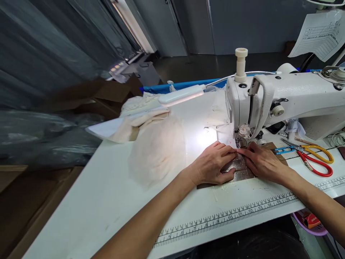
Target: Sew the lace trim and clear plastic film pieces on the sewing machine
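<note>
Both hands work just in front of the presser foot (242,142) of a white sewing machine (296,88). My left hand (217,163) rests on the table with bent fingers, its fingertips pressed together close to the foot. From the other side, my right hand (260,162) brings its thumb and index finger to meet the left fingertips. What they pinch is too small or too sheer to make out. Under the hands lies a brown and silvery flat plate (239,173). A sheer pale pink piece of fabric (159,154) lies bunched left of my left hand.
Red and yellow scissors (314,154) and blue thread snips (283,150) lie right of my right hand. A lit lamp (182,96) reaches over the table. Folded cream fabric (149,118) lies at the far left. A ruler strip (229,217) runs along the front edge.
</note>
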